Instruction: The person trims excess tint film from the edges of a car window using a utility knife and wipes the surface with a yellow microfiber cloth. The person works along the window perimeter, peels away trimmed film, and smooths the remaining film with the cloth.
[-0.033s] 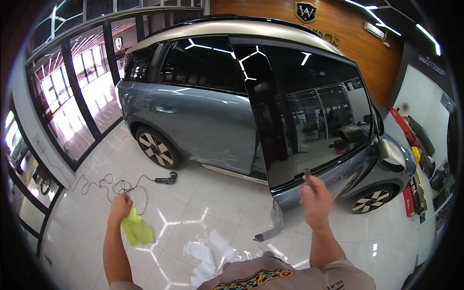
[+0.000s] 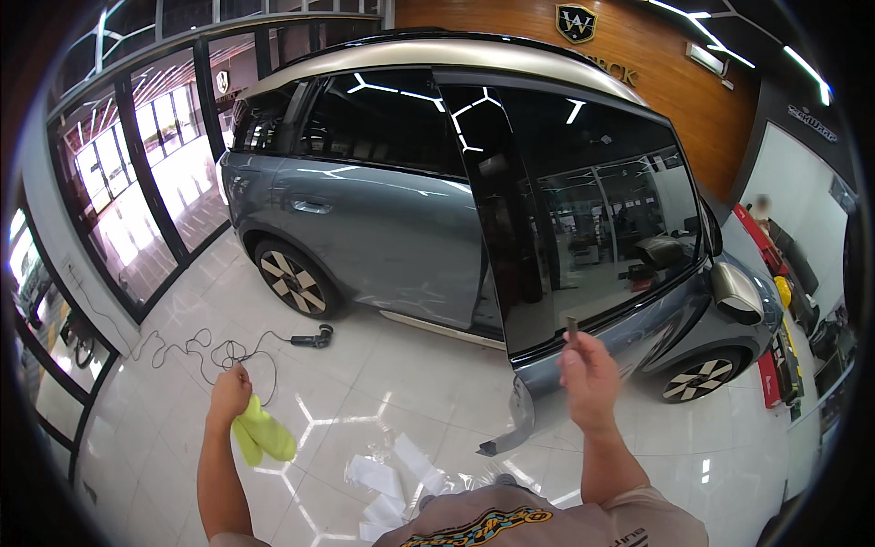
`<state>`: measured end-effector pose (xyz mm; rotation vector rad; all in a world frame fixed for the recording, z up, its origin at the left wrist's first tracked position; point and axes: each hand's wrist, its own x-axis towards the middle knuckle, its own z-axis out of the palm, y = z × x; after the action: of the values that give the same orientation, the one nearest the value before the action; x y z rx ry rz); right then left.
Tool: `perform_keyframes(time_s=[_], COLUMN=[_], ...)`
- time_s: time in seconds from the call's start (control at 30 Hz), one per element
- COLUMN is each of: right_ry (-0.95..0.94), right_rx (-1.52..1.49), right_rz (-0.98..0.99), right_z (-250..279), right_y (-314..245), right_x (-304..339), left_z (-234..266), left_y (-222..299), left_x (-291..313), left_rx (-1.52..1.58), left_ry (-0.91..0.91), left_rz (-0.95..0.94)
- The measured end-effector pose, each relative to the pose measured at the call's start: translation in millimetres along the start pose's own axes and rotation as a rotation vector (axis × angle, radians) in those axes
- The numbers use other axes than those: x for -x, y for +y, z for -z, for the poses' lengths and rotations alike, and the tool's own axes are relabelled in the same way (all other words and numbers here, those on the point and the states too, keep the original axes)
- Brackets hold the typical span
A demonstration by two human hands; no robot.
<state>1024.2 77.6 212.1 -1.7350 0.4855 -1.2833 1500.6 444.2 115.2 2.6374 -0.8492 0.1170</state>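
Observation:
In front of me stands a grey-blue car (image 2: 392,223) with its front door (image 2: 602,228) swung open toward me. A yellow-green cloth (image 2: 262,439) hangs from my left hand (image 2: 231,394), which is closed round its top, over the floor on the left. My right hand (image 2: 591,378) is raised before the lower part of the open door's dark window. Its fingers pinch a small dark flat piece (image 2: 571,326) that points upward; its kind is too small to make out. I cannot tell whether the piece touches the door.
A black corded polisher (image 2: 313,337) lies on the tiled floor, its cable (image 2: 232,351) looped behind my left hand. White sheets (image 2: 378,476) and clear film lie near my feet. The side mirror (image 2: 738,292) juts out at right, with red boxes (image 2: 773,374) beyond.
The cloth has swung a little to the right with my left hand. My right hand has shifted slightly left, still pinching the dark piece.

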Motion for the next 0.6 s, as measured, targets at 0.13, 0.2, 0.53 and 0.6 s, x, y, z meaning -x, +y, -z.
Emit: perform_keyframes(time_s=[0.13, 0.2, 0.53, 0.6], right_ry=[-0.044, -0.079, -0.366, -0.384], right_rx=[-0.076, -0.045, -0.076, -0.006], right_rz=[-0.047, -0.036, -0.15, -0.113], right_z=[-26.7, -32.6, -75.0, -77.3], right_y=[-0.6, 2.5, -4.6, -3.6], right_x=[7.0, 6.2, 24.2, 26.1], left_z=[27.0, 39.6, 73.2, 76.5], left_y=[38.0, 58.5, 147.2, 160.5], left_x=[20.0, 21.8, 45.3, 46.2], left_rx=[0.346, 0.494, 0.758, 0.856], left_ry=[-0.02, -0.054, -0.284, -0.22], left_rz=[-0.022, -0.015, -0.06, -0.112])
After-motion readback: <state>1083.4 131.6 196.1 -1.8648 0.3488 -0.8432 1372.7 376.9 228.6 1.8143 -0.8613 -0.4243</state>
